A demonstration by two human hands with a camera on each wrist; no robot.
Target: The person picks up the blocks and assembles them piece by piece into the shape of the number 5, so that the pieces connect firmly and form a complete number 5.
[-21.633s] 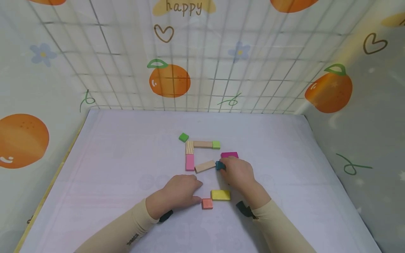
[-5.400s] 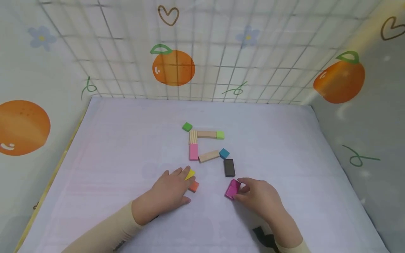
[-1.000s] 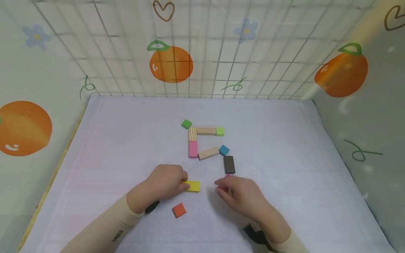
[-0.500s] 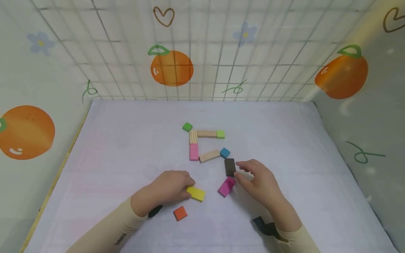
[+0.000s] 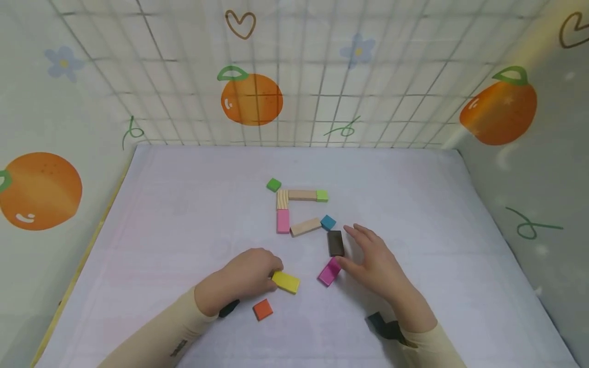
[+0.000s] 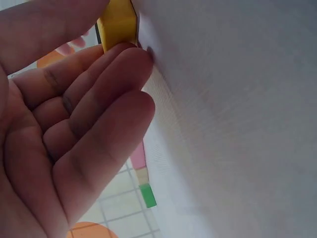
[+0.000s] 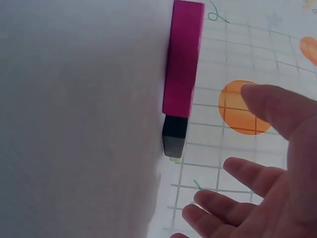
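Your right hand (image 5: 375, 260) had opened since half a second before, fingers spread beside the magenta block (image 5: 329, 272) mid-counter; the wrist view showed a gap. Your left hand (image 5: 248, 273) pinched the yellow block (image 5: 286, 281).

Bare table (image 5: 428, 214) lies open right of the dark block (image 5: 335, 243).

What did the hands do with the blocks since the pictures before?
The right hand let go of the magenta block, which now lies below the dark block. The left hand slid the yellow block rightward and still touches it. The orange block now lies apart. The upper blocks stayed put.
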